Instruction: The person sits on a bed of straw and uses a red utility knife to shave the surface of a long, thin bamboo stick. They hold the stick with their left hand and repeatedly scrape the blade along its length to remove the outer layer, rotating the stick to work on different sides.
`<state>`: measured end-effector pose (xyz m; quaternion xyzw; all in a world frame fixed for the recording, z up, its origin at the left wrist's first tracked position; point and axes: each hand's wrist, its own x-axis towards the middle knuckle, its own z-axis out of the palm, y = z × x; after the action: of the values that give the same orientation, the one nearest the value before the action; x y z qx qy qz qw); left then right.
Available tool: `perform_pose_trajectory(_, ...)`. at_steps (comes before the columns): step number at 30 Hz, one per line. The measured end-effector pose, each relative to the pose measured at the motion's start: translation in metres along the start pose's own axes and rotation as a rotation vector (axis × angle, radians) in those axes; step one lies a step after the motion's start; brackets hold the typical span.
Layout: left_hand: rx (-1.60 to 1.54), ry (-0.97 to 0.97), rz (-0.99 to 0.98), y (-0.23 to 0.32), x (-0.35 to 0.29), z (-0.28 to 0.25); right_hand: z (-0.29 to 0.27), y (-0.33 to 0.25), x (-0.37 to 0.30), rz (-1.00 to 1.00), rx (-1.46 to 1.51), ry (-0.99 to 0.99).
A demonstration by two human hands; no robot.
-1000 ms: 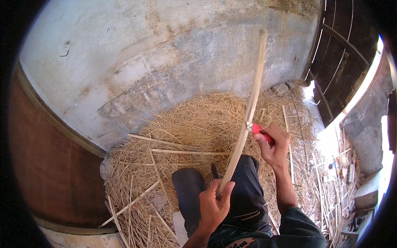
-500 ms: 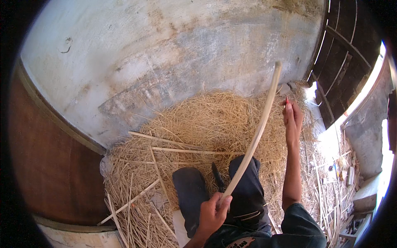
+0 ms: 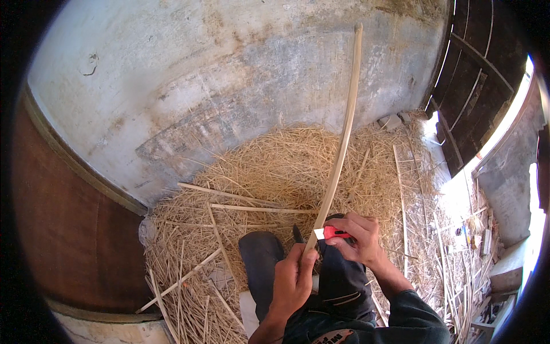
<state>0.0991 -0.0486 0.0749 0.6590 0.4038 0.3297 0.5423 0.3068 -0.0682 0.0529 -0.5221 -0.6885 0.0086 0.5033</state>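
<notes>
My left hand (image 3: 292, 281) is closed around the lower end of a long pale wooden strip (image 3: 342, 137), possibly bamboo. The strip rises at a slant in front of the wall, its far end up and slightly right. In my right hand (image 3: 358, 238) is a small red tool with dark parts (image 3: 334, 231). Its bright, flat white end touches or nearly touches the strip, just above my left hand; glare hides the detail there. Between my knees a dark pointed blade (image 3: 297, 233) sticks up, its lower part hidden behind my left hand.
Straw shavings (image 3: 275, 160) cover the floor, with loose pale strips (image 3: 258, 208) lying across them on the left. A stained wall (image 3: 200, 86) stands ahead. To the left is a brown panel (image 3: 80, 229); at the right stands a dark plank door (image 3: 475, 80) beside bright light.
My right hand has come in from the far right to the strip, bringing the red tool. The strip has swung left and now stands steeper, reaching higher, in my left hand.
</notes>
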Motion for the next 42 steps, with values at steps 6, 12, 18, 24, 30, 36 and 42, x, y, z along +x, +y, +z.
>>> perform_pose_trajectory(6, 0.110, 0.042, 0.076, 0.013, 0.002, 0.003, -0.003, -0.012, 0.005, -0.016, -0.039, 0.000)
perform_pose_trajectory(12, 0.040, -0.049, 0.053, 0.010, 0.002, -0.003, -0.004, -0.014, 0.005, -0.020, -0.042, -0.004)
perform_pose_trajectory(18, -0.044, -0.024, 0.134, 0.004, 0.004, 0.001, 0.000, -0.019, -0.007, -0.012, -0.001, -0.046)
perform_pose_trajectory(24, 0.003, 0.007, 0.121, 0.011, 0.007, 0.004, 0.005, -0.020, -0.011, -0.045, -0.022, -0.037)
perform_pose_trajectory(30, 0.063, 0.036, 0.113, 0.015, 0.008, 0.006, -0.002, -0.027, -0.010, -0.023, -0.083, -0.076)
perform_pose_trajectory(36, 0.067, 0.054, 0.123, 0.015, 0.011, 0.008, -0.003, -0.026, -0.012, -0.023, -0.098, -0.065)
perform_pose_trajectory(42, 0.100, 0.100, 0.155, 0.013, 0.012, 0.012, -0.003, -0.029, -0.009, 0.012, -0.134, -0.061)
